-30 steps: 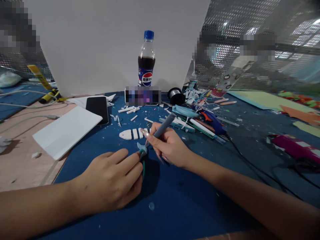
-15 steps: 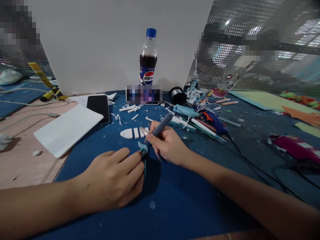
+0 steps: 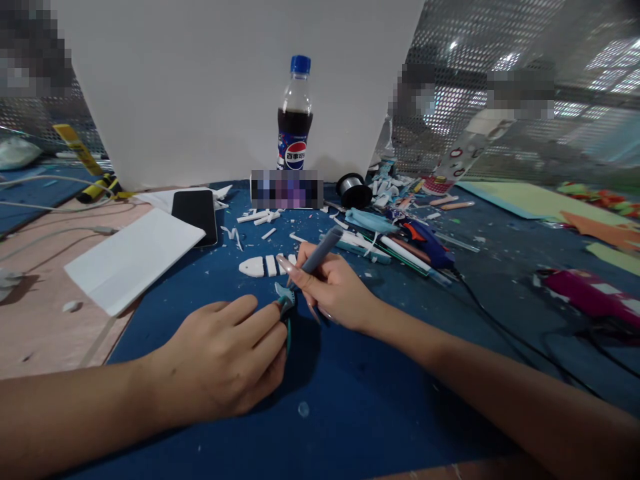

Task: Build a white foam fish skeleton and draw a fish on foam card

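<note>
My right hand (image 3: 336, 288) grips a grey craft knife (image 3: 320, 252) like a pen, its tip down on a small teal piece (image 3: 285, 295) lying on the blue cutting mat (image 3: 350, 400). My left hand (image 3: 227, 360) lies curled on the mat, its fingertips pressing the teal piece from the near side. Just beyond the knife lies a white foam fish shape (image 3: 264, 266) cut into segments.
A cola bottle (image 3: 295, 117) stands at the back before a white board (image 3: 225, 80). A black phone (image 3: 196, 212) and a white pad (image 3: 133, 257) lie left. Pens, a glue gun (image 3: 425, 243), a wire spool (image 3: 353, 191) and foam scraps lie right; cables run across the mat.
The view shifted slightly. Both hands stay on the teal piece; the knife tip has barely moved.
</note>
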Demonstrator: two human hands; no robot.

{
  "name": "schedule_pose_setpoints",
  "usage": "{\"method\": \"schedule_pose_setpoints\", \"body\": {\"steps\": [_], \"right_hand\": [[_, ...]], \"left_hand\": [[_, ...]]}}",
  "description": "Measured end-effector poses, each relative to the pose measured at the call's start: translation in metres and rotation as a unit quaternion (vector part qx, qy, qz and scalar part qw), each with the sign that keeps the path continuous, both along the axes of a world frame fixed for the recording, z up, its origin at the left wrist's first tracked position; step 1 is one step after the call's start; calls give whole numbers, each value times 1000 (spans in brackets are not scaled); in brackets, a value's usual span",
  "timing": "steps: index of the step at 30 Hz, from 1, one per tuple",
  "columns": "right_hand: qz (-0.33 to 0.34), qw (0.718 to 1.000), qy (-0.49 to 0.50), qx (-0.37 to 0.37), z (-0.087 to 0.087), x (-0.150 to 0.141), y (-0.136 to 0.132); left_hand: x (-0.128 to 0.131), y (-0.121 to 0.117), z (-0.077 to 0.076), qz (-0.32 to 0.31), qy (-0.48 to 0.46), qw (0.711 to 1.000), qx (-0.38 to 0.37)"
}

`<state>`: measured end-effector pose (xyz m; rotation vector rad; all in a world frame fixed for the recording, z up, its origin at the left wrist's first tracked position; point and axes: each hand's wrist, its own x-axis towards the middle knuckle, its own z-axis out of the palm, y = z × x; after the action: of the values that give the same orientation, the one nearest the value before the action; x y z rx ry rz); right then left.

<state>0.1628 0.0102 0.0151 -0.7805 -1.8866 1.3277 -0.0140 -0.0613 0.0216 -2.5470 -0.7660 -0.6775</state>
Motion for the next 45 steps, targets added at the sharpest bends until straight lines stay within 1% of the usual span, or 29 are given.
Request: {"method": "schedule_pose_setpoints", "body": {"steps": [5,13,18,23,31,39,45], "right_hand": [[2,1000,-4,4,0,1,-1],[-12,1000,-21,20,1,0,0],[-9,1000,-1,12,1,0,-1],[-13,1000,-10,19,0,0,-1],[-8,1000,4,11,1,-1,-1],[-18,1000,-10,5,2,-1,-1],[-15,1000,0,-1,2,0,-2]], "left_hand": [[-1,0,-2,6,5,1000,-8],[-1,0,0,2,1,1000,1],[-1,-1,-1,3,-2,1000,-5],[0,0,0,-1,2,1000,0],[-1,1,-1,-3,4,1000,0],[-1,0,-1,1,4,1000,0],[0,-1,-2,2,-3,1000,4]]}}
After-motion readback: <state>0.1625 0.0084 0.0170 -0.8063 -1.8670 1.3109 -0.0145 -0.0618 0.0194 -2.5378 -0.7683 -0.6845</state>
